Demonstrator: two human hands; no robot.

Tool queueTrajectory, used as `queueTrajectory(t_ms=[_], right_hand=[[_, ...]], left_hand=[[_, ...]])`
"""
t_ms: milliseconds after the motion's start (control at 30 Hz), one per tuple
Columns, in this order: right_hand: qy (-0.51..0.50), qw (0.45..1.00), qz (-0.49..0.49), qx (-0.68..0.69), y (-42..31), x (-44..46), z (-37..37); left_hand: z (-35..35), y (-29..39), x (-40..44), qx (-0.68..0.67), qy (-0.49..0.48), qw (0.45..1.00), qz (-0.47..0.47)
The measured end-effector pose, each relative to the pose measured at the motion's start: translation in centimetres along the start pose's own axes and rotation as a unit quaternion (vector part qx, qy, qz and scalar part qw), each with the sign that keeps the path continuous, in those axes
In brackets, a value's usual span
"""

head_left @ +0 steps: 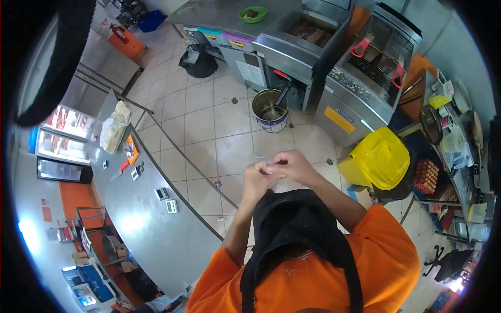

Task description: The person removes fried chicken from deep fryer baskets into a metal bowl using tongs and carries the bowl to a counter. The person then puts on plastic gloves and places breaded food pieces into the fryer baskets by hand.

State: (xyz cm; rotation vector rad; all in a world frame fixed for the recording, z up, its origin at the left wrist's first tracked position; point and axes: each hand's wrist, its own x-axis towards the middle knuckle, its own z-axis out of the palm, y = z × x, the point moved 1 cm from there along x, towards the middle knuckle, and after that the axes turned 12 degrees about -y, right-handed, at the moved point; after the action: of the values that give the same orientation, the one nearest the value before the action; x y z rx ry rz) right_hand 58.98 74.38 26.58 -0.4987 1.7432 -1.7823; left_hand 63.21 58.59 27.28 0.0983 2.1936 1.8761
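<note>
Yellow-lidded bin [383, 156] near fryer [331, 109]; bucket [271, 127] on floor [203, 122]; hands [255, 178] [296, 167] pinched together, contents unclear.

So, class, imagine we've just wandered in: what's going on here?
A person in an orange shirt and black apron has the left hand and right hand together in front of the body, fingers meeting. Anything pinched between them is too small to make out. A metal table with a red-handled knife is on the left, a bucket stands on the floor ahead, and a yellow lid is on the right.
</note>
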Motion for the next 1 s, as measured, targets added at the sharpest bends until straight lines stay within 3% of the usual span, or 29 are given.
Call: queueTrajectory(t_ms=[67,133,167,200,267,300,400,500,567,633,700,800,833,900,1000], right_hand=[[0.03,0.998,0.038,0.049,-1.0,2.4,-0.9],[0.077,0.996,0.04,0.001,-0.9,5.3,-1.4],[0.081,0.995,0.047,-0.021,-1.2,6.7,-1.7],[0.084,0.994,0.055,-0.044,-1.6,8.2,-1.8],[0.124,0.97,0.076,-0.196,-3.1,11.4,-2.2],[0.14,0.949,0.085,-0.271,-4.0,13.1,-1.9],[0.241,0.877,-0.195,-0.368,-10.5,19.1,2.8],[0.084,0.865,-0.338,-0.361,-11.4,25.0,6.0],[-0.034,0.911,-0.222,-0.347,-7.9,30.0,6.8],[-0.164,0.918,-0.092,-0.349,-5.2,33.4,7.0],[-0.312,0.881,0.055,-0.352,-4.3,35.2,6.9],[-0.492,0.729,0.012,-0.476,-5.6,36.9,7.8],[-0.511,0.726,-0.016,-0.46,-5.1,37.1,8.0],[-0.546,0.717,-0.07,-0.428,-4.4,37.3,8.2],[-0.565,0.696,-0.005,-0.443,-5.6,37.8,7.4]], left_hand=[[-3.1,-0.6,2.7,-0.036,-0.012,0.999,0.015],[-6.8,0.3,5.0,-0.027,-0.006,0.999,0.031],[-8.3,0.3,6.0,-0.053,0.013,0.998,-0.009],[-10.5,0.0,6.9,0.01,0.06,0.998,0.003],[-15.1,-1.0,8.6,0.136,0.157,0.978,0.029],[-16.8,-0.7,9.2,0.12,0.154,0.98,0.036],[-21.7,1.1,10.4,0.098,0.156,0.982,0.044],[-26.2,1.2,11.3,0.126,0.178,0.975,0.036],[-28.9,0.4,12.5,0.136,0.201,0.968,0.059],[-30.7,0.7,13.6,0.199,0.201,0.957,0.068],[-31.7,-1.3,15.2,0.252,0.165,0.952,0.055],[-31.9,-4.8,16.9,0.302,0.071,0.95,0.033],[-32.2,-4.7,17.6,0.321,0.066,0.941,0.085],[-32.8,-3.7,19.1,0.323,0.009,0.943,0.082],[-32.5,-1.0,21.4,0.353,-0.076,0.924,0.126]])
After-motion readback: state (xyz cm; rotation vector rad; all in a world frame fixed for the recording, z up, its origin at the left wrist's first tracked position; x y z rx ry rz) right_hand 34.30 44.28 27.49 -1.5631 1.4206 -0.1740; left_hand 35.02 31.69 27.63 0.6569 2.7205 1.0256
